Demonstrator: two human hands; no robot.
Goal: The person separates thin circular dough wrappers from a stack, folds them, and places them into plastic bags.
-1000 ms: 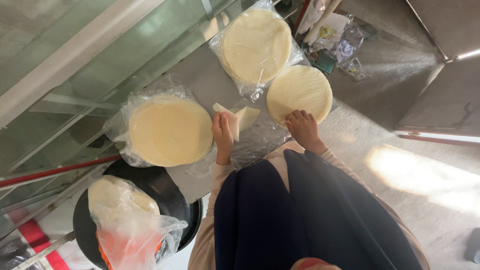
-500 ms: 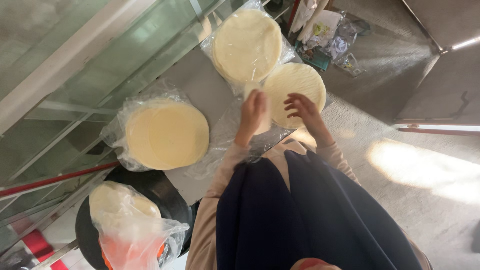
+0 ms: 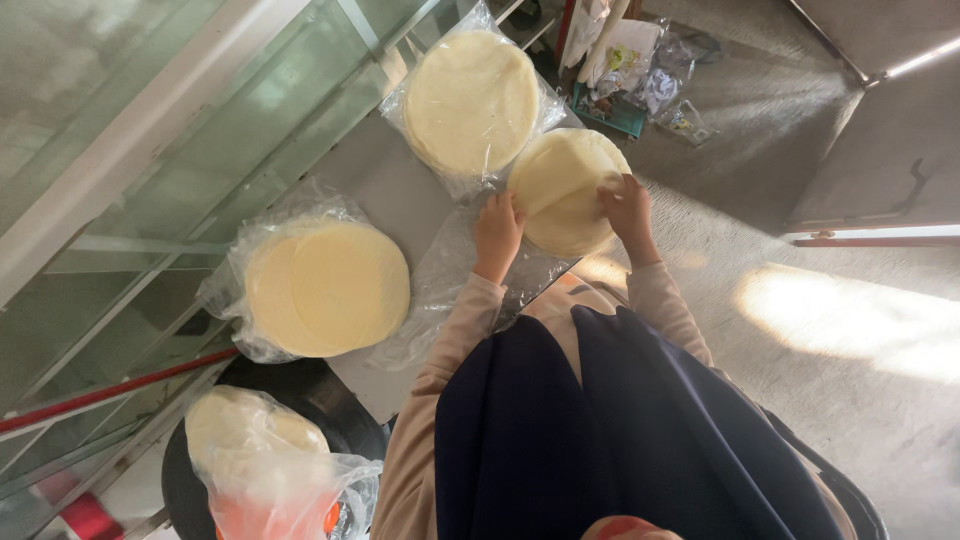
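Both hands were on the small stack of flat round breads. Her left hand lay half open on its near edge, and her right hand pinched the top sheet with bent fingers. That stack sat at the edge of the grey counter. Just beside it lay a bagged stack, and well apart, a wider bagged stack. A thin sheet could tear if pulled too fast, or the stack could slide off the edge.
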